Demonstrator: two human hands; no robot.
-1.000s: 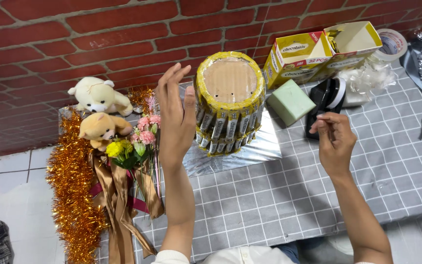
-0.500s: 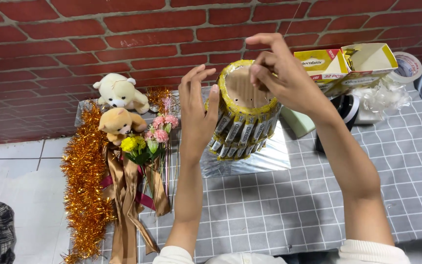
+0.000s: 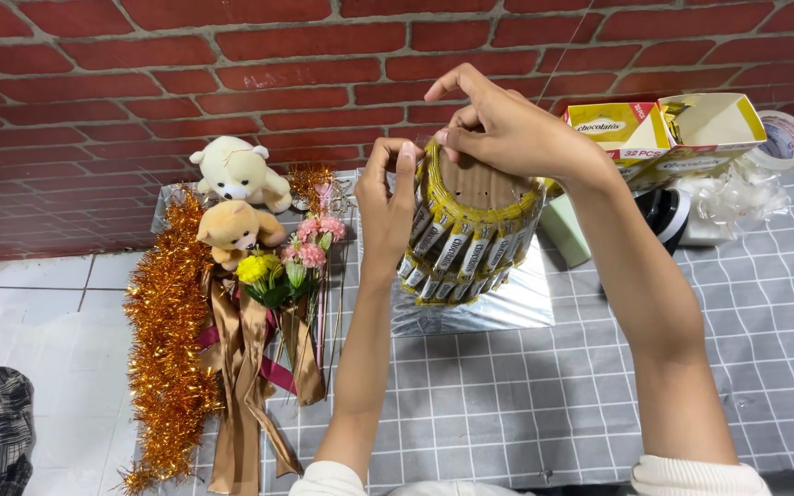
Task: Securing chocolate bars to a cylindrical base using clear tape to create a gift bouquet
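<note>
Cardboard drum [image 3: 472, 184] ringed w/ yellow snack sachets [image 3: 459, 250] sits on a silver foil board [image 3: 498, 308], centre of the grid mat [image 3: 544, 404]. My left hand [image 3: 386, 207] is open, palm flat against the drum's side; right hand [image 3: 507, 129] is pinched shut on sth at the top rim, too small to tell what. Risk as I judge it: pressing sideways could tilt the drum or peel sachets loose, since it looks only lightly braced. Bears [image 3: 232, 197], flowers [image 3: 291, 262] & tinsel [image 3: 167, 340] lie near on the left, so a slide could knock them.
</note>
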